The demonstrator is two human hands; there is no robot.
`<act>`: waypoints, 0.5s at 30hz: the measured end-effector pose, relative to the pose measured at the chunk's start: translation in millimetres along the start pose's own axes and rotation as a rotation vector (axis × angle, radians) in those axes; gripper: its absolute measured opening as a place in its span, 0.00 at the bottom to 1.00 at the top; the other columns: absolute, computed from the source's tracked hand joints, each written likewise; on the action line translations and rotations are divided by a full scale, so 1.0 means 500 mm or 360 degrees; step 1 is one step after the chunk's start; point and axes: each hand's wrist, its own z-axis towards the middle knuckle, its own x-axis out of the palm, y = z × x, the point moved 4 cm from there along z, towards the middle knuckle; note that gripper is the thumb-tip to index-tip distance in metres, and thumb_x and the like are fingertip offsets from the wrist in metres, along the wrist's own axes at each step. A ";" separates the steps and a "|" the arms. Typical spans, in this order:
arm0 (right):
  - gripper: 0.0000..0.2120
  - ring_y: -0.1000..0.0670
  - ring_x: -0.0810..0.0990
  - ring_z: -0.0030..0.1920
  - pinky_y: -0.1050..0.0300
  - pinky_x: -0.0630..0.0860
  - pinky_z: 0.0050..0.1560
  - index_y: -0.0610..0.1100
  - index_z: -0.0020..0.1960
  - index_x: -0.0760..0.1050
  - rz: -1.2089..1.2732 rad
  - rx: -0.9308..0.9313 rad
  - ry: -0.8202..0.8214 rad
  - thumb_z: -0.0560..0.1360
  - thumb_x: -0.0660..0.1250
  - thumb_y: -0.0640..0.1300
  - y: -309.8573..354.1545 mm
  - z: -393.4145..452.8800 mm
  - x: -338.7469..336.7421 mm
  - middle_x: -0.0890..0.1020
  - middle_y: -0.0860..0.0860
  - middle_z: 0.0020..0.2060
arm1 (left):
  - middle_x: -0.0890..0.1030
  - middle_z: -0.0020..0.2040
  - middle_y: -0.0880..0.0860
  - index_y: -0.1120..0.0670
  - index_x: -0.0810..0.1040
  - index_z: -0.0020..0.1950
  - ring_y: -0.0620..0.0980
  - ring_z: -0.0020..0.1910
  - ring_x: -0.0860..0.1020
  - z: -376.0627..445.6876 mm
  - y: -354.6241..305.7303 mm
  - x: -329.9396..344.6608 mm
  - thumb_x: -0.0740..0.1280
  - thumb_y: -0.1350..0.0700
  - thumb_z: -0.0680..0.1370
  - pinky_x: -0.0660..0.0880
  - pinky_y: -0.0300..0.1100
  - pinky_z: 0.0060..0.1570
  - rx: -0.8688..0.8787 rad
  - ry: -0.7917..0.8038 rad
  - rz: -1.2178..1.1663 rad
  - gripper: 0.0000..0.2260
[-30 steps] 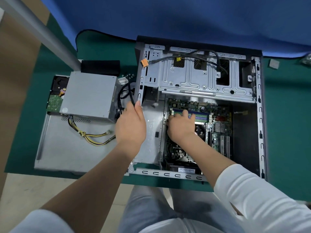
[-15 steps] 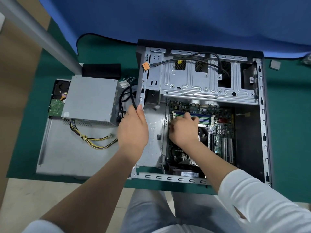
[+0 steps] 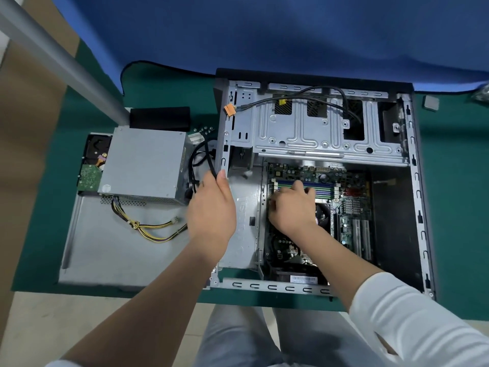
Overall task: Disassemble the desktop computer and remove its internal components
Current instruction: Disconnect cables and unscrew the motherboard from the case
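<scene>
**Desktop computer partly stripped: power supply and drive out, motherboard still in the case**

Seen from above, a person sits at a green mat-covered table (image 3: 47, 234) with an opened computer in front of them.

At far left, a flat grey metal side panel (image 3: 105, 250) lies on the table. A dark hard drive with a green circuit board (image 3: 92, 165) lies at its far left corner, and next to it a grey metal box-shaped power supply (image 3: 144, 165) sits on the panel, with its yellow and black wire bundle (image 3: 150, 226) trailing loose across the panel. A black rectangular block (image 3: 160, 119) lies just behind the power supply. These parts appear to be already removed.

Next, the left hand (image 3: 211, 215) reaches to the left wall of the open grey steel computer case (image 3: 415, 181). Its fingers are curled at the wall's edge, where a black cable (image 3: 209, 160) loops past; whether it grips the cable, the wall or both cannot be told.

Inside the case, the right hand (image 3: 292, 207) rests on the green motherboard (image 3: 352, 205), fingers bent down over the coloured memory slots (image 3: 324, 188). What they hold, if anything, is hidden.

Across the top of the case, the silver metal drive cage (image 3: 304, 133) remains fitted, with a black cable ending in an orange connector (image 3: 229, 109) draped over it. The right part of the case is a dark empty bay.

By this reading the task is roughly midway: memory, motherboard, cooler and front cabling are still to come out.
</scene>
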 end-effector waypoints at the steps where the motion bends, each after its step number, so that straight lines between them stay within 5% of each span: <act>1: 0.09 0.44 0.66 0.57 0.47 0.61 0.54 0.46 0.46 0.78 0.0011 0.0029 -0.0012 0.73 0.61 0.48 0.001 0.000 -0.002 0.78 0.52 0.47 | 0.76 0.43 0.55 0.58 0.69 0.54 0.55 0.41 0.72 0.000 0.000 0.000 0.43 0.45 0.82 0.66 0.46 0.39 -0.0001 0.0001 0.0004 0.21; 8: 0.20 0.40 0.63 0.65 0.33 0.54 0.67 0.45 0.64 0.71 -0.0357 0.0014 0.0193 0.72 0.65 0.44 0.006 -0.010 0.007 0.70 0.44 0.62 | 0.75 0.42 0.54 0.58 0.69 0.52 0.56 0.41 0.73 0.000 -0.001 -0.002 0.44 0.45 0.82 0.67 0.47 0.39 0.0018 -0.0012 -0.0017 0.21; 15: 0.15 0.37 0.58 0.68 0.27 0.41 0.67 0.48 0.56 0.77 -0.0124 0.0357 0.0305 0.70 0.64 0.43 0.027 0.000 0.009 0.67 0.44 0.65 | 0.78 0.45 0.59 0.60 0.69 0.55 0.61 0.45 0.76 0.000 -0.003 -0.006 0.44 0.46 0.83 0.71 0.52 0.43 0.0026 -0.0038 -0.0041 0.21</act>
